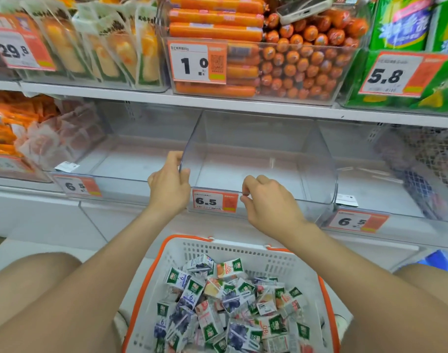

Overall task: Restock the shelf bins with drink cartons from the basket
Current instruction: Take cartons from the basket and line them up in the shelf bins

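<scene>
A white basket with an orange rim [172, 253] sits between my knees, heaped with several small drink cartons [225, 309] in green, blue and white. Straight ahead on the lower shelf stands a clear plastic bin [317, 159] with nothing in it, a 6.5 price tag [214, 201] on its front. My left hand [170, 185] grips the bin's left front corner, thumb inside the wall. My right hand [268, 203] curls its fingers over the bin's front lip beside the tag. Neither hand holds a carton.
Two more clear bins flank it, left [131, 159] and right [385, 179], each with a 6.5 tag. The upper shelf holds bins of orange sausages [294, 62], packaged cakes [111, 47] and green packs [406, 26]. Orange snack packs [27, 128] fill the far left.
</scene>
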### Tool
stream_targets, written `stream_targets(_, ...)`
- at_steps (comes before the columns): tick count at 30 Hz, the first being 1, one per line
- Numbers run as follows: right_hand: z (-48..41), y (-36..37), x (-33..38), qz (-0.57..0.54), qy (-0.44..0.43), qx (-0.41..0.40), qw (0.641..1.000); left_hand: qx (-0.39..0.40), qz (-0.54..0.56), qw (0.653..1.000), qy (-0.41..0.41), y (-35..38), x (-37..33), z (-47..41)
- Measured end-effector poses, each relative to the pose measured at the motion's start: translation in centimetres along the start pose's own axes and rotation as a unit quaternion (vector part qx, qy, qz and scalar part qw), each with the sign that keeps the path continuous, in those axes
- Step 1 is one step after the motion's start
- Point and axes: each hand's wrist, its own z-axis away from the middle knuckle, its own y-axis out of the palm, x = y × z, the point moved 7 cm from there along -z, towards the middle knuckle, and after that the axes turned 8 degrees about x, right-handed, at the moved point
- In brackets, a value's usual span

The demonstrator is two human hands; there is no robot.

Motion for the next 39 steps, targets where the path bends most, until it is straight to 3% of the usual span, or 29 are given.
stream_targets(3, 1.1, -0.5, 0.9, 0.048, -0.004, -0.034, 0.998, 0.026, -0.045, 0.998, 0.026, 0.3, 0.0, 0.1)
stream_targets(6, 3.5, -1.0, 4.3, 0.062, -0.119, -0.077, 0.988, -0.085, -0.131, 0.980, 0.121, 0.0, -2.3, 3.5)
stream_targets(9, 6.3, 2.9, 6.6, 0.016, -0.168, 0.089, 0.982, -0.122, -0.141, 0.955, 0.231, 1.1, -4.5, 8.5)
stream_targets(11, 8.1, 6.9, 6.5, 0.063, -0.157, 0.215, 0.962, -0.058, -0.172, 0.948, 0.262, 3.6, -4.2, 10.3)
stream_targets(14, 10.1, 11.7, 4.8, 0.118, -0.141, 0.323, 0.928, 0.157, -0.202, 0.941, 0.222, 9.2, -1.3, 11.3)
stream_targets(16, 10.8, 14.2, 2.7, 0.127, -0.117, 0.361, 0.917, 0.314, -0.246, 0.903, 0.157, 13.1, 1.8, 12.2)
stream_targets(18, 11.2, 16.2, 0.3, 0.130, -0.091, 0.381, 0.911, 0.421, -0.306, 0.846, 0.117, 16.2, 4.8, 13.6)
stream_targets(21, 11.4, 18.3, -3.1, 0.119, -0.055, 0.392, 0.911, 0.494, -0.387, 0.773, 0.097, 19.2, 8.3, 15.6)
stream_targets(23, 11.5, 19.6, -5.1, 0.107, -0.039, 0.417, 0.902, 0.506, -0.414, 0.751, 0.090, 20.6, 9.8, 16.3)
stream_targets(25, 11.9, 20.9, -6.6, 0.096, -0.033, 0.448, 0.888, 0.501, -0.392, 0.765, 0.107, 21.9, 10.1, 16.6)
stream_targets(28, 12.6, 22.8, -7.6, 0.078, -0.047, 0.472, 0.877, 0.524, -0.275, 0.795, 0.135, 24.6, 9.1, 17.6)
stream_targets(31, 13.3, 24.0, -6.9, 0.085, -0.077, 0.476, 0.872, 0.545, -0.251, 0.785, 0.157, 26.7, 8.3, 19.2)
stream_targets(35, 13.0, 24.7, -5.6, 0.177, -0.156, 0.446, 0.863, 0.548, -0.260, 0.788, 0.106, 27.4, 9.1, 19.3)
stream_targets(39, 12.4, 24.8, -5.9, 0.169, -0.144, 0.457, 0.861, 0.502, -0.194, 0.839, 0.079, 26.6, 8.8, 18.0)
